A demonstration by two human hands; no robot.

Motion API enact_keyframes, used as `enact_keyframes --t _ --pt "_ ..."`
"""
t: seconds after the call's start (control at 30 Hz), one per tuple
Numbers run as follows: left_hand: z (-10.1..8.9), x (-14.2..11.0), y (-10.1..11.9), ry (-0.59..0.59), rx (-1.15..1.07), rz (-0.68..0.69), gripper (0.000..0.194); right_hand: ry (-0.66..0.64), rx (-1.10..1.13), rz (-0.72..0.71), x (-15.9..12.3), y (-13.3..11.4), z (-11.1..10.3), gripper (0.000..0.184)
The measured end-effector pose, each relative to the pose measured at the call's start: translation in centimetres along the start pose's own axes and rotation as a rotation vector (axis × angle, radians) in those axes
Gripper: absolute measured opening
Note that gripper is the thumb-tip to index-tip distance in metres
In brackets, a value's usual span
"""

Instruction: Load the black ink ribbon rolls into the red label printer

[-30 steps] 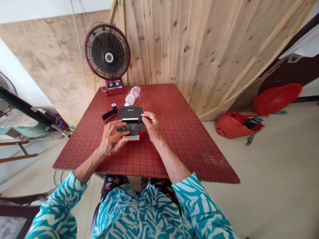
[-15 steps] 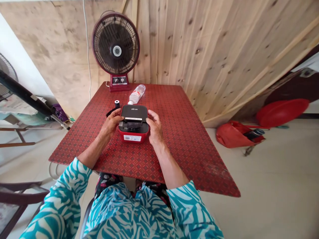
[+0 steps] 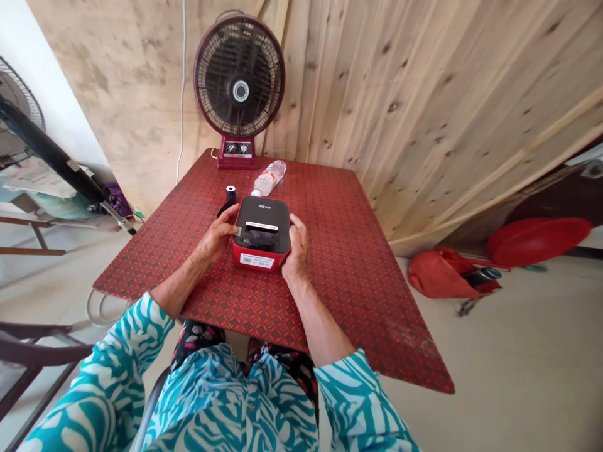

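Observation:
A red and black label printer (image 3: 262,216) sits on the table in front of me, its black lid lying flat. A dark strip shows at the slot in its front part, and a white sticker is on its red front side. My left hand (image 3: 219,236) grips the printer's left side, thumb on the top edge. On the opposite side, my right hand (image 3: 296,248) is wrapped against the red wall, its fingertips partly hidden. A small black roll (image 3: 230,193) with a white core stands just behind my left hand, beside a dark strap-like piece.
A clear plastic bottle (image 3: 270,178) lies behind the printer. At the back of the red patterned table (image 3: 358,263) stands a maroon fan (image 3: 240,88) against the wooden wall. A red bag (image 3: 443,273) is on the floor to the right; a dark chair (image 3: 40,358) is at the left.
The printer's lid sits flatter at its front edge. My right hand has moved from the lid's edge down to the printer's side. The whole view has shifted slightly.

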State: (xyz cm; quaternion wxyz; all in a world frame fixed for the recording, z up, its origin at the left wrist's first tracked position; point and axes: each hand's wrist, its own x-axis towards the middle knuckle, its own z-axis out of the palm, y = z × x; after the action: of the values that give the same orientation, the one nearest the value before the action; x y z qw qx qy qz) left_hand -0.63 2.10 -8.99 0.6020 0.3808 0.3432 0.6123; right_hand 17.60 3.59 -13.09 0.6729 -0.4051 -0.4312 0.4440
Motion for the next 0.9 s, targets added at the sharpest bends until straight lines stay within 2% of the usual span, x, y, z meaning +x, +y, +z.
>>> enact_keyframes --t 0.2,0.47,0.63,0.8,0.9 --pt "-0.8 0.6 -0.7 -0.026 -0.024 -0.027 0.065 0.058 -0.003 -0.026 -0.6 0.5 0.1 0.048" --pt "-0.7 0.2 -1.0 -0.079 -0.005 -0.001 0.070 0.074 0.027 -0.004 -0.9 0.9 0.3 0.050" --pt "-0.3 0.1 -0.9 -0.011 0.020 0.014 0.066 0.066 -0.007 -0.011 -0.9 0.9 0.0 0.049" --pt "0.2 -0.2 -0.4 0.000 0.077 0.009 0.062 0.054 -0.047 0.018 -0.7 1.0 0.0 0.054" --pt "0.3 -0.7 0.2 0.055 0.173 0.015 0.050 0.067 -0.043 0.046 -0.6 1.2 0.2 0.057"
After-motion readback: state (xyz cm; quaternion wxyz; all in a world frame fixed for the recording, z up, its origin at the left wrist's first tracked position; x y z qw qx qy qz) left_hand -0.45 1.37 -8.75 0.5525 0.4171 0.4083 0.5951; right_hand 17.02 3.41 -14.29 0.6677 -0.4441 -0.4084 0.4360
